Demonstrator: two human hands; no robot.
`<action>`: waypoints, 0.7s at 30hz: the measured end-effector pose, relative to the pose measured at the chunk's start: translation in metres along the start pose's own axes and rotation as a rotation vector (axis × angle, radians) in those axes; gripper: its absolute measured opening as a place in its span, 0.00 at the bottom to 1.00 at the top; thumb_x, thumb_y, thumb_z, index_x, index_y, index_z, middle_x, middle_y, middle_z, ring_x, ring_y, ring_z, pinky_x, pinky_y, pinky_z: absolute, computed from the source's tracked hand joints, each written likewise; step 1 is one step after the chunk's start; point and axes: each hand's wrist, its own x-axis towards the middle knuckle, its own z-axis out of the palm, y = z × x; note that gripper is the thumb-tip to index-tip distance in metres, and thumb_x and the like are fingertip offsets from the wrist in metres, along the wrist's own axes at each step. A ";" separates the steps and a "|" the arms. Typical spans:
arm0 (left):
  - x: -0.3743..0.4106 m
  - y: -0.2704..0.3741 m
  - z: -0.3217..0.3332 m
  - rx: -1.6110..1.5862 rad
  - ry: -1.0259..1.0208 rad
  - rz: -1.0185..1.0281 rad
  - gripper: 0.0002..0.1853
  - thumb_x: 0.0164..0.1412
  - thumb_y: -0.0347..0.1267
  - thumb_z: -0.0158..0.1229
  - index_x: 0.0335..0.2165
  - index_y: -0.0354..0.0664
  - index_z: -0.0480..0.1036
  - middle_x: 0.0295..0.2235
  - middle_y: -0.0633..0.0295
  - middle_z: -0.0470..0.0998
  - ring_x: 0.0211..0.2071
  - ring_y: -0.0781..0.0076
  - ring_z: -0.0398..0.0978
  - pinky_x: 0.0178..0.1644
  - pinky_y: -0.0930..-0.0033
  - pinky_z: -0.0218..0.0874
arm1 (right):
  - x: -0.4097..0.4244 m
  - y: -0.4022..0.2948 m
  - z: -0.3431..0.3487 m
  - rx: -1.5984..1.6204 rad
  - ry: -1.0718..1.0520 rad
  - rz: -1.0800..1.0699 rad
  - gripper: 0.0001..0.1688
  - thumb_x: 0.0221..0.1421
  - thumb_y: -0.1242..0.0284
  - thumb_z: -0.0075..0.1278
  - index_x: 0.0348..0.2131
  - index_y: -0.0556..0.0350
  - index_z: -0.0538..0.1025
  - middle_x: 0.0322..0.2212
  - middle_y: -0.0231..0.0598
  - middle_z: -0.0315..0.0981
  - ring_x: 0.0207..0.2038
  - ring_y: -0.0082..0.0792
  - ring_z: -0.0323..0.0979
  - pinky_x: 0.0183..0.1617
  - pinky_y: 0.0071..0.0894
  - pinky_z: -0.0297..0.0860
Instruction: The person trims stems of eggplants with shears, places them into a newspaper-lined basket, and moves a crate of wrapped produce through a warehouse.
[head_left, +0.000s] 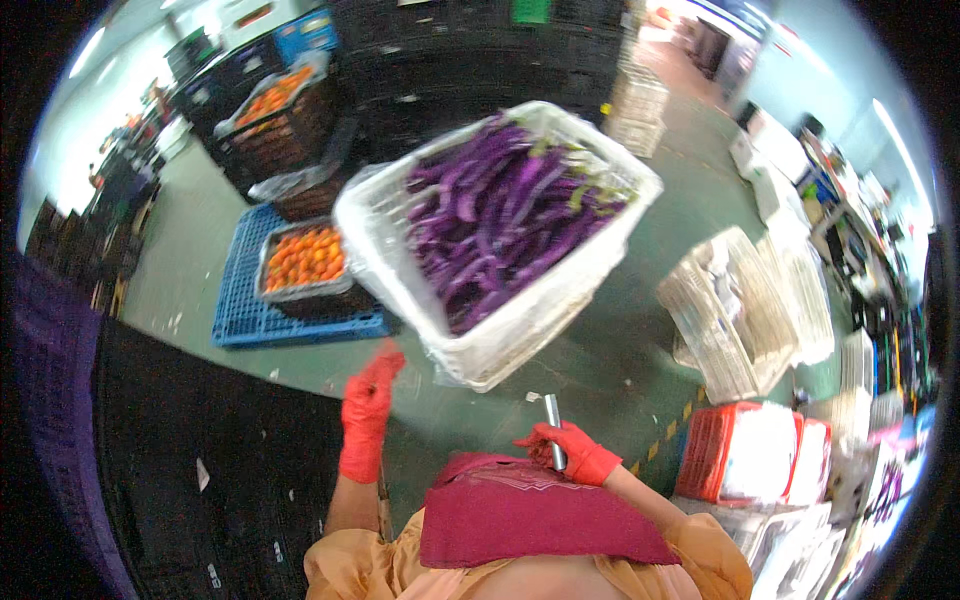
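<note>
Red gloves cover both hands. My right hand (566, 451) grips a short silvery metal cylinder (553, 431) in front of the dark red apron (525, 517). My left hand (371, 397) is raised to the left, its fingers blurred and pointing away from me; whether they hold anything is not clear. Beyond both hands stands a large white plastic crate (517, 337), lined with clear film. Long purple eggplants (495, 217) fill much of it, their green stem ends towards the far right side. A gap shows between the crate and each hand.
Small orange fruits or tomatoes (306, 259) fill a lined crate on a blue plastic pallet (255, 330). More stand in stacked crates behind. Dark crates (225, 465) are close on my left. Off-white crates (735, 322) and red crates (739, 454) stand on the right.
</note>
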 end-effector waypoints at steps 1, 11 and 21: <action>0.009 0.048 0.015 0.043 0.026 0.031 0.19 0.60 0.28 0.44 0.50 0.40 0.64 0.31 0.57 0.78 0.34 0.76 0.74 0.40 0.75 0.63 | -0.011 0.002 -0.017 0.001 0.052 -0.030 0.13 0.53 0.64 0.46 0.29 0.57 0.69 0.26 0.37 0.72 0.22 0.20 0.64 0.25 0.21 0.62; 0.063 0.132 0.243 0.433 -0.277 0.711 0.11 0.50 0.22 0.54 0.35 0.35 0.73 0.34 0.45 0.75 0.38 0.50 0.73 0.41 0.62 0.64 | -0.084 -0.004 -0.184 -0.120 0.414 -0.165 0.15 0.48 0.67 0.51 0.32 0.60 0.73 0.23 0.31 0.70 0.25 0.22 0.65 0.29 0.22 0.61; 0.120 0.138 0.334 0.617 -0.172 0.714 0.13 0.50 0.25 0.55 0.37 0.38 0.72 0.35 0.48 0.75 0.43 0.47 0.70 0.47 0.56 0.60 | -0.062 -0.109 -0.302 0.146 0.538 -0.415 0.11 0.50 0.68 0.52 0.29 0.59 0.76 0.19 0.30 0.69 0.21 0.22 0.64 0.26 0.22 0.60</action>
